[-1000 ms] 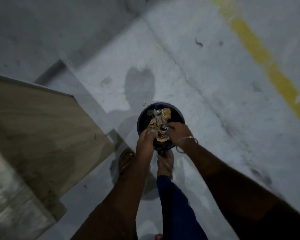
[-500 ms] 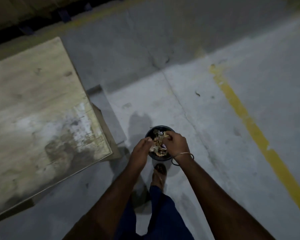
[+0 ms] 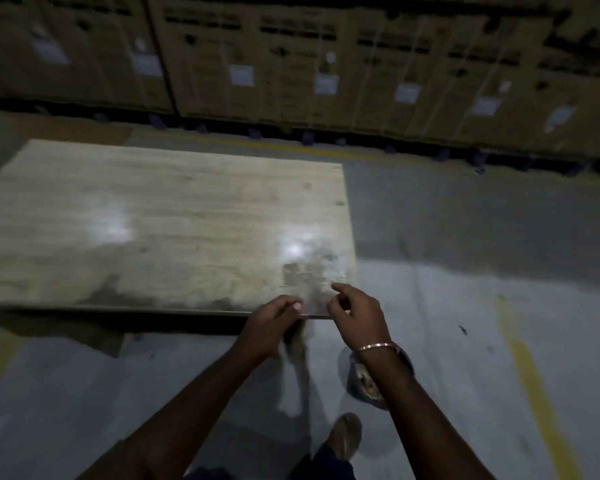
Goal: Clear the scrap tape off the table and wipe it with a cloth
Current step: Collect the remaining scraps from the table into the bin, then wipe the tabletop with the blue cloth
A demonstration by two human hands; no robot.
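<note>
The wooden table fills the left and middle of the view, its top bare with a smudged patch near the near right corner. My left hand hovers at that corner's front edge with fingers curled; nothing shows in it. My right hand, with a bangle on the wrist, is just to the right over the corner, fingers loosely bent and empty. On the floor behind my right forearm stands the dark round bin, mostly hidden, with scrap tape inside. No cloth is in view.
Stacked cardboard boxes line the far side on pallets. A yellow floor line runs along the right. My foot is on the grey concrete floor below the hands.
Both hands have left the bin and let go of the scrap tape, rising to the table's near right corner. The view has swung up from the floor to the table and boxes.
</note>
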